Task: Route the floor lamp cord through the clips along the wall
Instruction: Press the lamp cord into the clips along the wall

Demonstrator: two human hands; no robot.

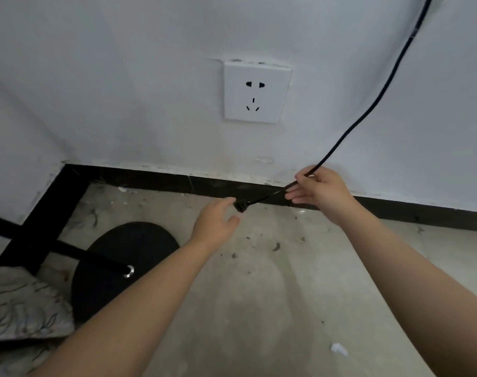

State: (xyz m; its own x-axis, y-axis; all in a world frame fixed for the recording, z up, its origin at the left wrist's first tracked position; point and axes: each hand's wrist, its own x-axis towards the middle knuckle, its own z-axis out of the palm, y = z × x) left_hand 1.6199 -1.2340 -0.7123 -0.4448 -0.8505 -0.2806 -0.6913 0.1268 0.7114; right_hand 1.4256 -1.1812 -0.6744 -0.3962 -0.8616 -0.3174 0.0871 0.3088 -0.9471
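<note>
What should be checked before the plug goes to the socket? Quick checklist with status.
1. Right hand pinching the cord: ok.
2. Left hand gripping the plug: not ok, fingers open, just reaching it.
3. Wall socket free, nothing plugged in: ok.
4. Cord seated in wall clips: cannot tell, no clip clearly visible.
5. Cord untangled between right hand and the top of the view: ok, one smooth run.
6. Lamp base clear of the cord: ok.
</note>
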